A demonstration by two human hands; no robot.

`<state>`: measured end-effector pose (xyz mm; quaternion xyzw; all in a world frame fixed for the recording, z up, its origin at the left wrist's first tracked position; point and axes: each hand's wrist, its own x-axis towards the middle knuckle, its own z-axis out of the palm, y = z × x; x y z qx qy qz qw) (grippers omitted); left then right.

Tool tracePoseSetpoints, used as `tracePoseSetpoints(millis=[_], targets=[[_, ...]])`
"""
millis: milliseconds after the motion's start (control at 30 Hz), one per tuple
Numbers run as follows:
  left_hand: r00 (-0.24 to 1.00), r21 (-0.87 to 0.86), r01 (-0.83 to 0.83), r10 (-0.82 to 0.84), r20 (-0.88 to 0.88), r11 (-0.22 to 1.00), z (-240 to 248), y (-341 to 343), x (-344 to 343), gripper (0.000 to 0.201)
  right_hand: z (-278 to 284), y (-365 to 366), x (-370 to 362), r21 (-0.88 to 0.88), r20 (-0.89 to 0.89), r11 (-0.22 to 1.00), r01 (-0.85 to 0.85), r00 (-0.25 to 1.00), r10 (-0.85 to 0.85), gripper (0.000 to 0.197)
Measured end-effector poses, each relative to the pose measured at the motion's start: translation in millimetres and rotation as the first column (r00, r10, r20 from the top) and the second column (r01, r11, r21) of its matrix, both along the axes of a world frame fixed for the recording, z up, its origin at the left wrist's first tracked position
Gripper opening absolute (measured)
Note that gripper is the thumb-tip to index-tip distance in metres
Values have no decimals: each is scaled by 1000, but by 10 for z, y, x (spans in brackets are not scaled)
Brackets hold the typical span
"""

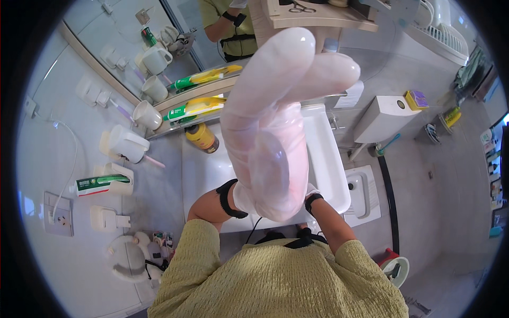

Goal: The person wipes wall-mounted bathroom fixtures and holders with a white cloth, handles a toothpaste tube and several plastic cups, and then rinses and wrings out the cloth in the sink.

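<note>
A pale pink rubber glove point(265, 122), swollen with air, stands up large in front of me over the washbasin, its puffed fingers pointing away. My left hand point(243, 198), in a thin white glove, is at its lower left side. On the lower right, my right hand point(313, 190) shows only a bit of white glove. Both hands appear to hold the pink glove near its cuff, though its bulk hides the fingers and the cuff. Black bands circle both wrists. Beneath lies the white washbasin point(331, 164).
A yellow bottle point(201, 138) stands at the basin's back left. Behind it, a mirror ledge carries a green-and-white tube point(183, 111) and a cup point(147, 115). Wall holders at left bear a white mug point(127, 143) and toothpaste box point(101, 184). A squat toilet point(363, 193) is at right.
</note>
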<state>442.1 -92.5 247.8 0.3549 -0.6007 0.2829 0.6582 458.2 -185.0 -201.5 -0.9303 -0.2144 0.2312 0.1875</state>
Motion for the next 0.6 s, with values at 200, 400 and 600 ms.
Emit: tracePoseSetpoints(millis=[200,400,600], targets=[[993,-142,3,-20,-120,990,-46,-177,-30,63,-52,-152,-30,-2,58,1000,-7,998,7,37],[1000,-71,5,-7,-24,997,18,-215,-46,59,-167,-200,7,13,117,999,-45,992,43,37],[914,29,-326,323,-247,945,-179,22,10,46,224,-139,-127,26,10,999,-18,1000,18,36]])
